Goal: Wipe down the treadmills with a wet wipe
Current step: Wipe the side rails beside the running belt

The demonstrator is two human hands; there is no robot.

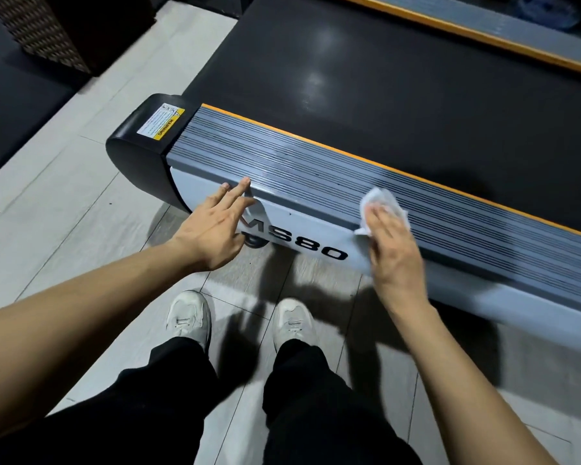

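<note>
White crumpled wet wipe [383, 204] under right hand [394, 253], grey ribbed treadmill rail [282, 169]

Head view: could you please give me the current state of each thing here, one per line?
Wet wipe: crumpled, pressed flat on the ribbed side rail.
Right hand: open, fingers on the wipe.
Left hand: open, fingertips touching the rail's edge.
Treadmill belt: bare, reflecting light.

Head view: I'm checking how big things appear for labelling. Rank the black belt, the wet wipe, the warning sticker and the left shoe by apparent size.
1. black belt, by far the largest.
2. left shoe.
3. wet wipe and warning sticker: look about alike; the right hand hides part of the wipe, so unranked.
</note>
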